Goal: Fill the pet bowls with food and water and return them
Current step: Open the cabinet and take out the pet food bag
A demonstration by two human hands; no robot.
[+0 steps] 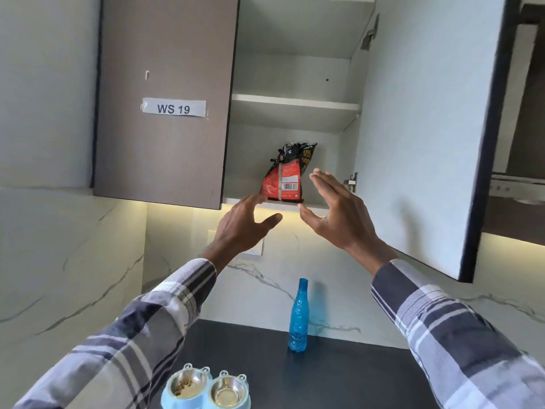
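Observation:
A red and black pet food bag (284, 175) stands upright on the bottom shelf of the open wall cabinet (295, 104). My left hand (244, 224) and my right hand (333, 211) are raised just below and in front of the bag, both open, fingers apart, touching nothing. On the dark counter below sits a light blue double pet bowl stand (177, 401); its left steel bowl (187, 382) holds kibble and its right steel bowl (228, 391) looks to hold clear liquid. A blue plastic water bottle (298, 317) stands upright behind the bowls.
The cabinet's right door (427, 128) hangs open beside my right arm. The closed left door (165, 98) bears a label "WS 19". A marble-look backsplash (265, 290) runs behind the dark counter (339, 373). A range hood (519, 187) is at far right.

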